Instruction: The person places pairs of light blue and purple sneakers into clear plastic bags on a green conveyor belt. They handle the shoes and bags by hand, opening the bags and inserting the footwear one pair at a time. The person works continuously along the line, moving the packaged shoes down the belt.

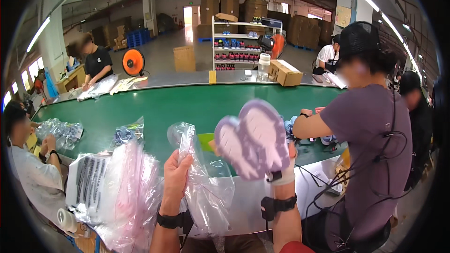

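Note:
My left hand (pixel 177 168) is closed on the upper part of a clear plastic bag (pixel 208 199), which hangs down in front of me. Just to its right, a pair of lilac shoes (pixel 255 138) is held up, their soles with pale pink patches turned toward me. Behind them my right hand (pixel 289 159) grips the pair; most of its fingers are hidden. The shoes are apart from the mouth of the bag or overlap it slightly; I cannot tell which. Left of my left hand lies a thick stack of clear and pinkish plastic bags (pixel 124 189).
A green conveyor belt (pixel 187 98) runs across ahead, carrying bagged shoes (pixel 129 133). Close on my right a co-worker in a purple shirt (pixel 370 136) handles blue shoes, with black cables hanging down. Another person (pixel 37 168) works at the left. A cardboard box (pixel 285 72) stands beyond the belt.

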The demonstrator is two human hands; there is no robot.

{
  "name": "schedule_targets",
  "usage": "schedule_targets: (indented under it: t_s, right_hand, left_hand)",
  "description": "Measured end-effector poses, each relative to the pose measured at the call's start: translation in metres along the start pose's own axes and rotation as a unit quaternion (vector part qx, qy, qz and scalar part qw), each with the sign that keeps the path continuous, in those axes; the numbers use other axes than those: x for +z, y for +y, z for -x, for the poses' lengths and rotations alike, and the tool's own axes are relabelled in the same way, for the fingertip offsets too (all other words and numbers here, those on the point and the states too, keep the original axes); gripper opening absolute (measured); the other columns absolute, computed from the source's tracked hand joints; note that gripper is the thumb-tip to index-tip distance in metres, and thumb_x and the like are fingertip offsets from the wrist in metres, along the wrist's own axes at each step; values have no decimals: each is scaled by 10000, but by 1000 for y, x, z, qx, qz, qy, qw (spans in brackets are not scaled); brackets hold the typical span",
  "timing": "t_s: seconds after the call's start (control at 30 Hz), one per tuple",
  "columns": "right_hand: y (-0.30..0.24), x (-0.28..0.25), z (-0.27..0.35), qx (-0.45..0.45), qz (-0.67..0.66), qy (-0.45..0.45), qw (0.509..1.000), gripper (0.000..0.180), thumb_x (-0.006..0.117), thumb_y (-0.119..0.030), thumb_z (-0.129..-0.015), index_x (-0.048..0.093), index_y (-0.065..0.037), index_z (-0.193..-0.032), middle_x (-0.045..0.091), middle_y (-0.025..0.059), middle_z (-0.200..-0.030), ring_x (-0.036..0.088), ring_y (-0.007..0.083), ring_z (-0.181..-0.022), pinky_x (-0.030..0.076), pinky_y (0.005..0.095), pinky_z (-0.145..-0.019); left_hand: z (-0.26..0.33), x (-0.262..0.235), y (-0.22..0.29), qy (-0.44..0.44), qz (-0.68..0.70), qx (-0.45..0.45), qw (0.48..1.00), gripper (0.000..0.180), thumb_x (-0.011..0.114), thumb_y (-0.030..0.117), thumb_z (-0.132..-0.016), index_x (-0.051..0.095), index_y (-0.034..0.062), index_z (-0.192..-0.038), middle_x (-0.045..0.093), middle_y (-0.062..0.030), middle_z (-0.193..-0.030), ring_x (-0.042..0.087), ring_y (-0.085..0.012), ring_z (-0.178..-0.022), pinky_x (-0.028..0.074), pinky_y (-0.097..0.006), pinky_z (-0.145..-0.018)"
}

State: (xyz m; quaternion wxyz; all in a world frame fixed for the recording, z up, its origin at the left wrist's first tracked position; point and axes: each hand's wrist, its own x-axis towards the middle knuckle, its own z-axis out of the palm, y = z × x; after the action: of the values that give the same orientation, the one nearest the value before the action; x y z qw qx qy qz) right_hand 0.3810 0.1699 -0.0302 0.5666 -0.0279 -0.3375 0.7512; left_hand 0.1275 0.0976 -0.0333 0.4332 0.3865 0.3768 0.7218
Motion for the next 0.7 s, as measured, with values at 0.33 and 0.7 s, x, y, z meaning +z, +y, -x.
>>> schedule_targets:
  t_s: [0.33,0.7]
  right_hand:
    - [78,25,43,-194,871,-138,430,201,592,-257,-788,685,-81,-760,635,69,-772,593,230,-794,386,389,-809]
    - [55,77,57,-235,788,-425,378,177,600,-265,-697,675,-108,-730,598,74,-868,550,227,-941,389,385,-878]
  left_hand:
    - [37,64,19,-217,-435,215,847,127,524,95,-893,581,-6,-945,608,-143,-825,625,-228,-774,504,-342,-698]
    - [1,81,28,-261,-503,161,808,155,512,147,-887,508,-5,-913,535,-282,-678,531,-463,-629,422,-462,-548]
